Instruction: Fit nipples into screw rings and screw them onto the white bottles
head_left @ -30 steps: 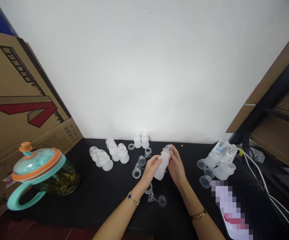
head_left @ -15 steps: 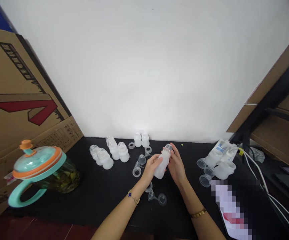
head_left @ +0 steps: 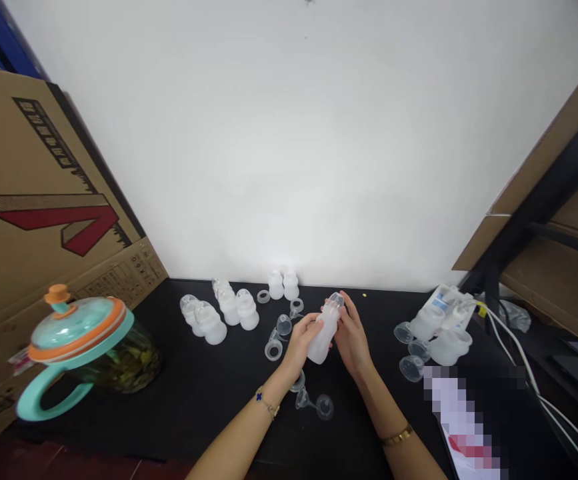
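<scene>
A translucent white baby bottle (head_left: 321,343) with a clear cap is held tilted above the black table, its cap end pointing away and to the right. My left hand (head_left: 299,345) is wrapped round the bottle's body, thumb on the near side. My right hand (head_left: 353,341) grips it from the right near the neck and cap, with some fingers hidden behind it. Left of my hands lie a clear cap (head_left: 283,325) and a ring (head_left: 273,350). Below my left wrist are a nipple (head_left: 302,399) and another clear cap (head_left: 325,407).
Several capped bottles (head_left: 211,325) stand to the left, and two uncapped bottles (head_left: 291,287) by the wall. A large teal-lidded jug (head_left: 133,367) is at far left. On the right are wide white containers (head_left: 449,347), clear domed pieces (head_left: 411,368), white cables (head_left: 523,357) and a phone (head_left: 469,433).
The whole view has shifted slightly. Both hands stay on the bottle, with only a small change in the fingers near its neck.
</scene>
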Tool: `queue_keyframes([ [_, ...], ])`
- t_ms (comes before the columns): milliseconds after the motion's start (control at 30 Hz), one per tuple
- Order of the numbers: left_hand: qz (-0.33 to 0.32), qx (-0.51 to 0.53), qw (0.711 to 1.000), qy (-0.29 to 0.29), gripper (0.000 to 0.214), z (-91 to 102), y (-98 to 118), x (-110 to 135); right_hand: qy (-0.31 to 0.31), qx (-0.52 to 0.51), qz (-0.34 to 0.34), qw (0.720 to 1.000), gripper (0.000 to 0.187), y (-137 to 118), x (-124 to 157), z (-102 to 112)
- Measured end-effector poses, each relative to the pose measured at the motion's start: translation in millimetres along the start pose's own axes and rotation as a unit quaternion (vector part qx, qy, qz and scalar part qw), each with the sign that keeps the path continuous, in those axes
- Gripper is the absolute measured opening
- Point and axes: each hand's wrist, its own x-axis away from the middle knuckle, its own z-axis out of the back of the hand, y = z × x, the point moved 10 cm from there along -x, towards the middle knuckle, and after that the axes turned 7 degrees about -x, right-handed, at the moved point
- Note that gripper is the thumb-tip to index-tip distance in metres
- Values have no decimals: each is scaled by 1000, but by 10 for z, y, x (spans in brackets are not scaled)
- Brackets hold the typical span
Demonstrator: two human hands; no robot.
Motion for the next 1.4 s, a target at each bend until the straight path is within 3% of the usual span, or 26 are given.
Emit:
queue_keyframes([
  [600, -23, -21, 999, 8, 54, 5, 106, 25, -5, -5, -4, 1000, 54, 20, -5, -3],
  [1400, -7, -20, 1000, 7, 53, 36, 63, -4, -4, -5, 9, 1000, 52, 37, -7, 19],
])
